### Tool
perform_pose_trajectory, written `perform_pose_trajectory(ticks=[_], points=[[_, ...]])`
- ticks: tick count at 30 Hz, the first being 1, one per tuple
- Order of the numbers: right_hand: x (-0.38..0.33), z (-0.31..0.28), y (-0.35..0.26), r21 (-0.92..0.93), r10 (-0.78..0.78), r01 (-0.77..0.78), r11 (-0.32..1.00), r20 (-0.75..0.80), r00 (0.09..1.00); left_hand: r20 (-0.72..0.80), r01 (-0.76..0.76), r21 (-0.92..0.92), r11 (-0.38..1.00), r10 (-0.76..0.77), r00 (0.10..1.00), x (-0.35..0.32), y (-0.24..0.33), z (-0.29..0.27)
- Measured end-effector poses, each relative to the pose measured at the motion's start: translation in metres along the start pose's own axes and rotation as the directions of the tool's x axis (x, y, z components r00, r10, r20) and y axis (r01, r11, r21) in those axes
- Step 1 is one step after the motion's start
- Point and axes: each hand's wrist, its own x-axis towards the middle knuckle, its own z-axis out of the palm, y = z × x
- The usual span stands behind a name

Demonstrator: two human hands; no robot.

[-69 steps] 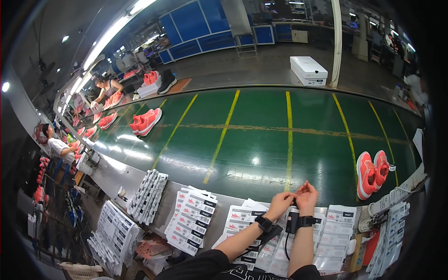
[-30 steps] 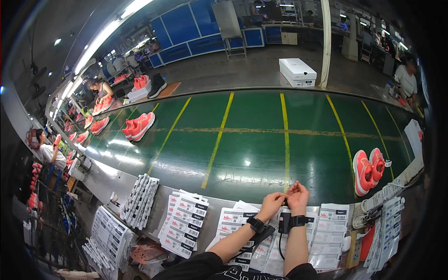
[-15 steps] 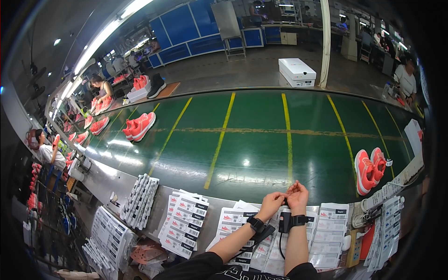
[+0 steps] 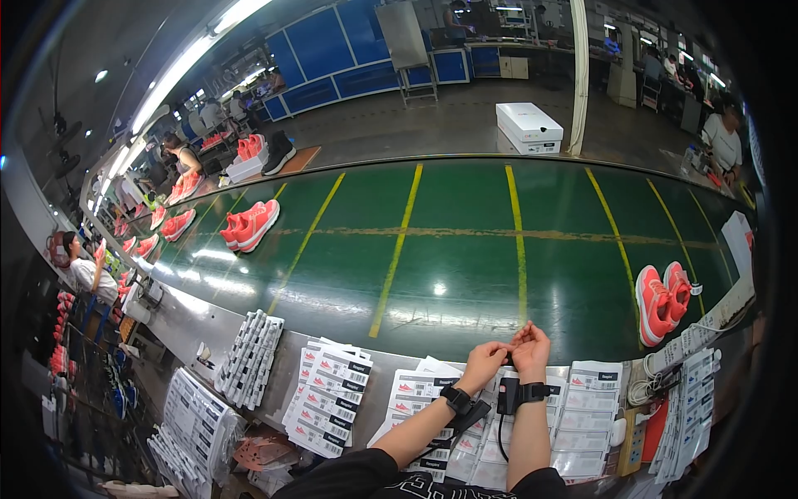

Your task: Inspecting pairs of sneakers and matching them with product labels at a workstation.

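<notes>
My left hand [image 4: 485, 363] and my right hand [image 4: 530, 348] are close together over the near edge of the green conveyor belt [image 4: 465, 283]. The left fingers are pinched at the right palm; anything between them is too small to make out. The right fingers curl inward, and what they hold, if anything, cannot be seen. Each wrist has a black strap with a small device. Under my forearms lie sheets of shoe labels [image 4: 416, 391] with red shoe pictures. More sheets [image 4: 582, 420] lie beside my right wrist.
Coral shoes ride the belt: one pair [image 4: 662, 303] at right, another [image 4: 250, 225] at left, several farther off. Label stacks [image 4: 331, 399] and rolled bundles [image 4: 249, 358] cover the metal ledge. A white shoebox [image 4: 529, 127] stands beyond the belt. Co-workers [image 4: 90, 270] sit at the left.
The belt has carried the shoes and yellow lines slightly to the right. My hands have stayed nearly still. A co-worker at the far left has leaned forward.
</notes>
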Motion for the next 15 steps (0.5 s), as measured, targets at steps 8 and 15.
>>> perform_pose_trajectory(ticks=[8, 15], points=[[-0.002, 0.0022, -0.0036, -0.003, -0.008, 0.008, 1.0, 0.012, 1.0, 0.005, -0.002, -0.001, 1.0, 0.002, 1.0, 0.0008, 0.0006, 0.0021], [-0.0011, -0.0004, 0.0003, 0.008, 0.009, -0.009, 1.0, -0.014, 1.0, -0.006, 0.012, -0.003, 1.0, -0.012, 1.0, -0.0006, -0.0025, -0.0003]])
